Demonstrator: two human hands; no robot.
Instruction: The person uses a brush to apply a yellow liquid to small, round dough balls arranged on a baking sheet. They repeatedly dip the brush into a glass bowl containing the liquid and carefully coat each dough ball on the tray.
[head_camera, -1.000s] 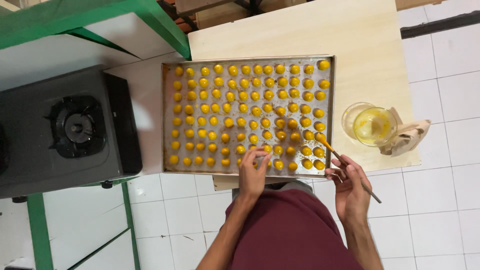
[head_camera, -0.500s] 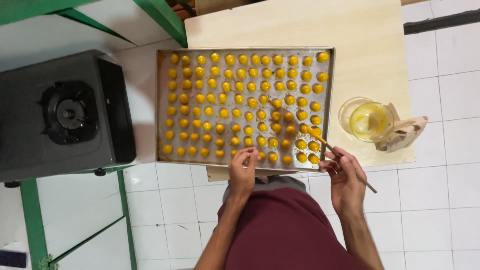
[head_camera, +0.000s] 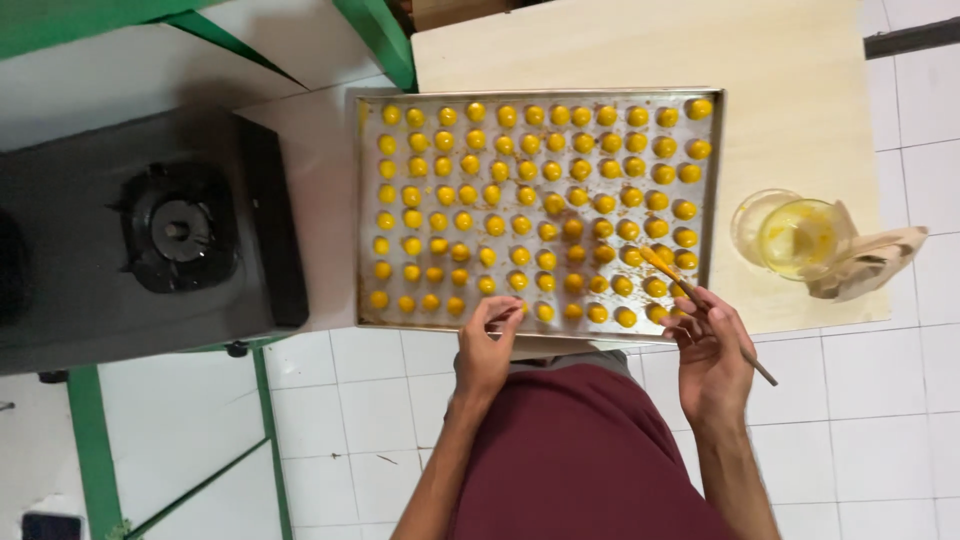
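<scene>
Dozens of small yellow dough balls (head_camera: 520, 210) sit in rows on a metal baking tray (head_camera: 712, 190), which lies on a pale wooden board (head_camera: 790, 90). The right hand (head_camera: 712, 355) is closed around a thin brush (head_camera: 700, 300), fingers pinched on the middle of the handle; the yellow-stained bristle end rests on the balls near the tray's 5 o'clock corner, and the handle tail points out toward 4 o'clock past the wrist. The left hand (head_camera: 487, 350) has its fingers curled over the tray's near rim at about 6 o'clock, touching the edge (whether it truly clamps the rim or only steadies it, I cannot tell).

Compared with a second ago, the view has shifted so the tray sits lower and more central, and the brush tip has travelled from the tray's lower right area to the last rows at the near right corner. The left hand has stayed on the rim throughout. To my eye, that means the glazing has reached the final corner of the tray.

At 3 o'clock from the tray, just off its edge, stands a clear glass bowl (head_camera: 795, 237) of yellow liquid with a crumpled beige cloth (head_camera: 870, 262) against it. At 9 o'clock sits a black gas stove (head_camera: 180, 230) beside a green frame (head_camera: 80, 440), over white floor tiles (head_camera: 880, 400).
</scene>
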